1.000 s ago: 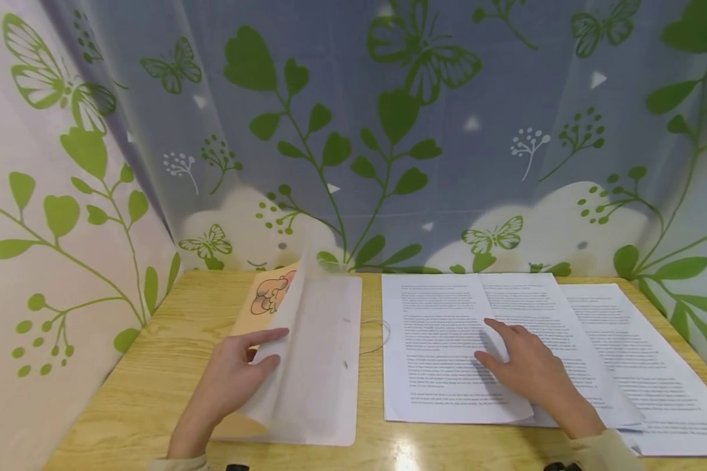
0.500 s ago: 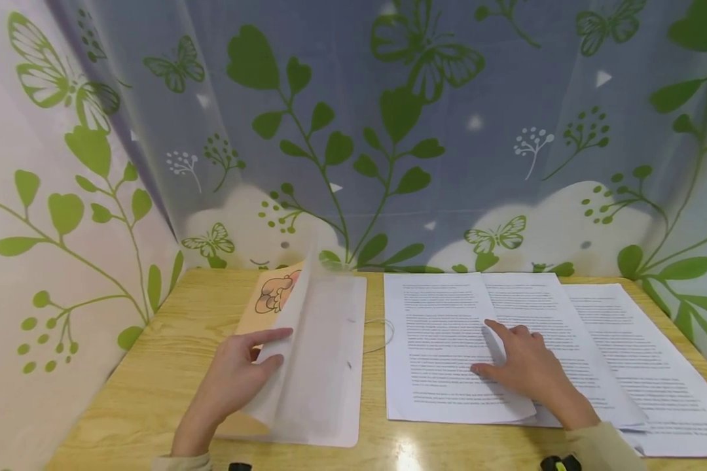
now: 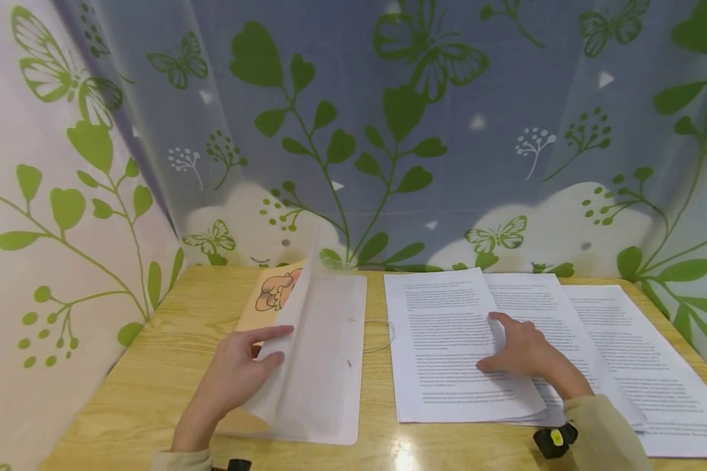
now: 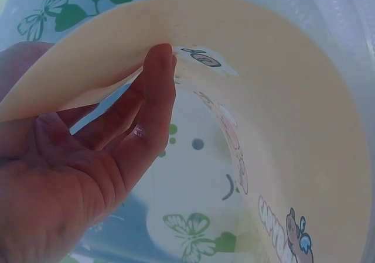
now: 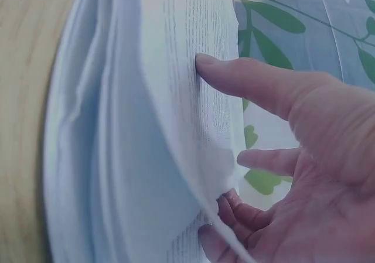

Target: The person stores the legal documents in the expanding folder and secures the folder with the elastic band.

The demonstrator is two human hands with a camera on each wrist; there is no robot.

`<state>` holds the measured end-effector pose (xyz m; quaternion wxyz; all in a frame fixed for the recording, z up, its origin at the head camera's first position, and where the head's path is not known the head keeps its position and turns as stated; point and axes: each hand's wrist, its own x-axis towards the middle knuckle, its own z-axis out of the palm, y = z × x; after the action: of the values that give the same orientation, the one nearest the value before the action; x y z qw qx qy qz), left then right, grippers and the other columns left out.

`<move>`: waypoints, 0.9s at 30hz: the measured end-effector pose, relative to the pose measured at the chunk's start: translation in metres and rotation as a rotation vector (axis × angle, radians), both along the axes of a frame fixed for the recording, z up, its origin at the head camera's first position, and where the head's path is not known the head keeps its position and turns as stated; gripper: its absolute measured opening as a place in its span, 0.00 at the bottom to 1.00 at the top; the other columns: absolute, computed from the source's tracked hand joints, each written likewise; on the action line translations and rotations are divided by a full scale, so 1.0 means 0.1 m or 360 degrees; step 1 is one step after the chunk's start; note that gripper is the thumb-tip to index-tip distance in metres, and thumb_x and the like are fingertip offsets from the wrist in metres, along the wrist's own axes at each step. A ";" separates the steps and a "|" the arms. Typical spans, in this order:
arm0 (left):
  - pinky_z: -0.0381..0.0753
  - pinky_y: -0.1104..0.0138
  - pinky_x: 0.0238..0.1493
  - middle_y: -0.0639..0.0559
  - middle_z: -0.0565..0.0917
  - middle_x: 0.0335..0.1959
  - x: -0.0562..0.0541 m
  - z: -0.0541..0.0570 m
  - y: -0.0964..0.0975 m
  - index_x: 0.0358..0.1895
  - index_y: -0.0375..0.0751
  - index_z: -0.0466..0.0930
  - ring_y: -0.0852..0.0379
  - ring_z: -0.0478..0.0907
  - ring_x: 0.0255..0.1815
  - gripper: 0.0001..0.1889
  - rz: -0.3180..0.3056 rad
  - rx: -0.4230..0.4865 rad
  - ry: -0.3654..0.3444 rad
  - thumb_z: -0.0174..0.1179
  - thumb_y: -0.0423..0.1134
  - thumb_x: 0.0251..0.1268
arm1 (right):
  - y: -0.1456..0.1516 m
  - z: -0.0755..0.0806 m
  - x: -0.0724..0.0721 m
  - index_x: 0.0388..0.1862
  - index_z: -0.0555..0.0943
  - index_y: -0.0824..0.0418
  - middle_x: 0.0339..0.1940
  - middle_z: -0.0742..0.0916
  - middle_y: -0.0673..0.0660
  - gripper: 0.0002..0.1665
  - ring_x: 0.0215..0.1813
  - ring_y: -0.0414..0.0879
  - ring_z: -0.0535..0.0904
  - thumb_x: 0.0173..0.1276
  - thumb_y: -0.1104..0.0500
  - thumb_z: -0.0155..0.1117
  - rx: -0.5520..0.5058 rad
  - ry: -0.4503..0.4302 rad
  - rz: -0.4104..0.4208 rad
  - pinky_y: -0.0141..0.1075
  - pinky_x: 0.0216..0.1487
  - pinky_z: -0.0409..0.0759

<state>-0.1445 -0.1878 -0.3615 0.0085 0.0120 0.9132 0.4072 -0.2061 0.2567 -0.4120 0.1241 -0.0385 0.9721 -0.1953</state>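
On the left, my left hand (image 3: 235,369) holds up the orange cover (image 4: 304,87) of a folder, thumb on one side and fingers on the other. The cover bends over and bears cartoon drawings; the folder's translucent white inside (image 3: 324,373) lies on the table. My right hand (image 3: 524,353) pinches the right edge of a printed sheet (image 3: 448,340), the top one of a stack. In the right wrist view the thumb presses the text side of the sheet (image 5: 181,93), with some fingers beneath it. The lower sheets lie beneath, slightly fanned.
More printed pages (image 3: 642,347) are spread, overlapping, to the right. A thin cord loop (image 3: 380,335) lies between the folder and the stack. Behind the wooden table (image 3: 147,379) hangs a curtain (image 3: 353,131) with leaf and butterfly prints.
My right hand has shifted the top printed sheet slightly to the right and tilted it, showing more of its lower corner. My left hand and the folder cover stay nearly still.
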 end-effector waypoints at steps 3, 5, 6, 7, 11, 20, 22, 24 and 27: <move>0.60 0.72 0.19 0.60 0.55 0.13 0.00 0.00 0.00 0.59 0.51 0.87 0.63 0.55 0.17 0.22 -0.0003 0.0001 0.0001 0.63 0.31 0.63 | 0.00 -0.01 0.00 0.76 0.61 0.73 0.67 0.74 0.82 0.63 0.65 0.79 0.71 0.51 0.43 0.82 -0.0047 -0.0004 -0.0013 0.66 0.58 0.76; 0.59 0.72 0.20 0.60 0.55 0.13 -0.01 0.01 0.00 0.59 0.51 0.87 0.63 0.54 0.17 0.22 -0.0004 -0.0002 -0.0004 0.63 0.31 0.63 | 0.01 -0.03 0.00 0.76 0.61 0.73 0.68 0.73 0.81 0.63 0.67 0.79 0.70 0.51 0.44 0.82 -0.0071 -0.0003 -0.0026 0.67 0.60 0.75; 0.59 0.72 0.19 0.60 0.54 0.12 -0.01 0.01 0.00 0.59 0.50 0.87 0.63 0.54 0.17 0.21 -0.0007 -0.0004 -0.0005 0.63 0.31 0.63 | 0.00 -0.04 0.00 0.76 0.60 0.72 0.69 0.73 0.81 0.63 0.68 0.79 0.69 0.52 0.44 0.82 -0.0079 0.0001 -0.0033 0.67 0.60 0.74; 0.59 0.73 0.19 0.60 0.54 0.12 -0.01 0.01 0.00 0.59 0.51 0.87 0.63 0.54 0.17 0.21 -0.0007 -0.0006 -0.0008 0.63 0.31 0.63 | 0.00 -0.04 0.01 0.77 0.60 0.72 0.69 0.73 0.81 0.63 0.68 0.79 0.69 0.52 0.44 0.82 -0.0081 0.0009 -0.0041 0.68 0.61 0.74; 0.58 0.73 0.20 0.60 0.53 0.12 -0.01 0.02 0.00 0.59 0.51 0.87 0.63 0.53 0.17 0.21 -0.0005 -0.0017 -0.0012 0.63 0.31 0.63 | -0.02 -0.06 0.04 0.77 0.59 0.71 0.66 0.73 0.82 0.63 0.65 0.78 0.71 0.53 0.46 0.81 -0.0074 0.0046 -0.0082 0.68 0.59 0.75; 0.58 0.72 0.20 0.59 0.54 0.14 0.00 0.01 0.00 0.60 0.51 0.86 0.62 0.54 0.18 0.22 -0.0008 -0.0006 -0.0025 0.63 0.32 0.64 | -0.07 -0.03 0.12 0.76 0.60 0.73 0.58 0.73 0.83 0.60 0.52 0.67 0.76 0.52 0.51 0.82 -0.0102 0.0171 -0.0087 0.61 0.53 0.78; 0.58 0.72 0.20 0.60 0.53 0.13 0.00 0.01 -0.01 0.60 0.52 0.86 0.62 0.53 0.18 0.22 -0.0009 -0.0009 -0.0023 0.63 0.32 0.64 | -0.05 -0.02 0.12 0.76 0.60 0.72 0.57 0.73 0.82 0.59 0.52 0.67 0.76 0.54 0.50 0.81 -0.0127 0.0194 -0.0094 0.60 0.52 0.78; 0.58 0.72 0.19 0.60 0.53 0.13 0.00 0.01 -0.01 0.60 0.52 0.86 0.62 0.53 0.18 0.22 -0.0012 -0.0013 -0.0016 0.63 0.33 0.64 | -0.02 -0.03 0.12 0.76 0.61 0.71 0.57 0.74 0.81 0.57 0.53 0.67 0.76 0.58 0.48 0.78 -0.0168 0.0197 -0.0120 0.59 0.50 0.79; 0.57 0.72 0.19 0.60 0.53 0.13 -0.01 0.02 -0.01 0.60 0.52 0.86 0.62 0.53 0.17 0.22 -0.0019 -0.0020 -0.0008 0.63 0.32 0.64 | 0.03 -0.04 0.12 0.77 0.62 0.69 0.60 0.75 0.79 0.49 0.57 0.67 0.75 0.67 0.45 0.70 -0.0304 0.0138 -0.0190 0.56 0.51 0.79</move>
<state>-0.1451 -0.1884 -0.3598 0.0131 0.0163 0.9157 0.4013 -0.1942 0.2602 -0.4157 0.0659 -0.0007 0.9541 -0.2922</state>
